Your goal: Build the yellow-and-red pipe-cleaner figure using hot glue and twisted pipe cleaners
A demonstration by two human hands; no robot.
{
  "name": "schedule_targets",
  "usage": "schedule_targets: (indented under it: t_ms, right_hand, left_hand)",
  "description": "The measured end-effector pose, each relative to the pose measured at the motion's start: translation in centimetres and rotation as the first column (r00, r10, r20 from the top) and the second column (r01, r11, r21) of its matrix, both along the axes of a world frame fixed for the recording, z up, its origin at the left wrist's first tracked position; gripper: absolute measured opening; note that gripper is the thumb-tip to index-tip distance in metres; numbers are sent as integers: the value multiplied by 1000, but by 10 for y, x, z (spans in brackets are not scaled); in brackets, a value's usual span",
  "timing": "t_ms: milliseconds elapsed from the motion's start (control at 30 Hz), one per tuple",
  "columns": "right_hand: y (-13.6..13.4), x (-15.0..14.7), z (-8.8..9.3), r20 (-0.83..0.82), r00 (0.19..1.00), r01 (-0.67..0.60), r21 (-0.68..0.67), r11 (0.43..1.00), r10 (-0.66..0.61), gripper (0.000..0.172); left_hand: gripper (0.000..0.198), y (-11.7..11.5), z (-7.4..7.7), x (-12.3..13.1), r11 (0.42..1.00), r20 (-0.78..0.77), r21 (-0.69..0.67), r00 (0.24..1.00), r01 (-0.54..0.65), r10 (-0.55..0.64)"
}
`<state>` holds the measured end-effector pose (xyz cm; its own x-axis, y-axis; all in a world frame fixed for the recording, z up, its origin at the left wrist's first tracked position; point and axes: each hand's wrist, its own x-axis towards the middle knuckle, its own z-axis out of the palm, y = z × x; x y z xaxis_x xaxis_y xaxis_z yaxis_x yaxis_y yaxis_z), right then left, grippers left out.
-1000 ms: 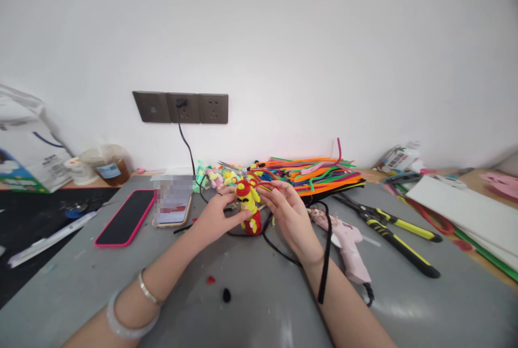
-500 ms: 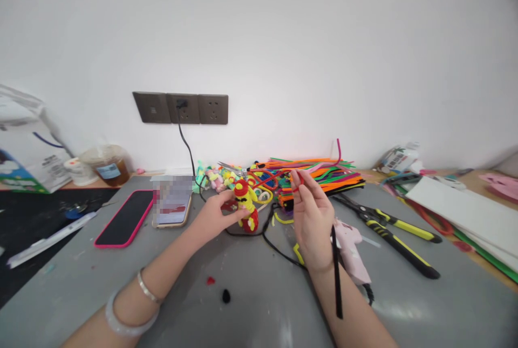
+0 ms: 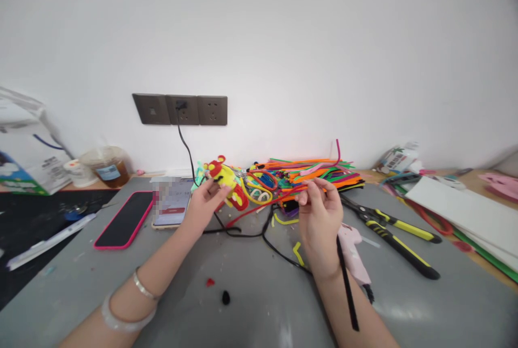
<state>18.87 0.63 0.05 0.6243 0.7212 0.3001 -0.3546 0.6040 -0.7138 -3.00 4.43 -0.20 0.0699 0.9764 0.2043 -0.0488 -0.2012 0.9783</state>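
Note:
My left hand [image 3: 202,205] grips a small yellow and red pipe-cleaner figure [image 3: 229,179], tilted with its red top toward the upper left. Between the fingertips of my right hand [image 3: 321,221] is one end of a red pipe cleaner [image 3: 259,208], which slants down to the left below the figure. A black strip [image 3: 347,283] hangs along my right wrist. Behind both hands lies a pile of colourful pipe cleaners [image 3: 319,171]. On the table in front are a small red scrap [image 3: 210,282] and a black oval piece [image 3: 225,298].
Right of my right hand lie a pink glue gun [image 3: 353,253] and yellow-and-black handled pliers [image 3: 399,243]. A pink-cased phone [image 3: 124,219] and a second phone [image 3: 172,213] lie on the left. A black cord [image 3: 279,251] crosses the table. White boards [image 3: 457,213] sit far right.
My left hand has shifted left and tipped the figure over to the left. My right hand moved slightly right, and the red pipe cleaner now shows stretched out between the hands.

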Motion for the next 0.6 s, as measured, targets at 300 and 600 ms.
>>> schedule_targets:
  t_ms: [300, 600]
  right_hand:
    - [11, 18, -6, -221, 924, -315, 20, 949, 311, 24]
    - [1, 19, 1, -410, 609, -656, 221, 722, 679, 17]
  left_hand:
    - [41, 2, -3, -1, 999, -101, 8, 994, 33, -32]
    - [53, 2, -6, 1, 994, -175, 26, 980, 103, -97]
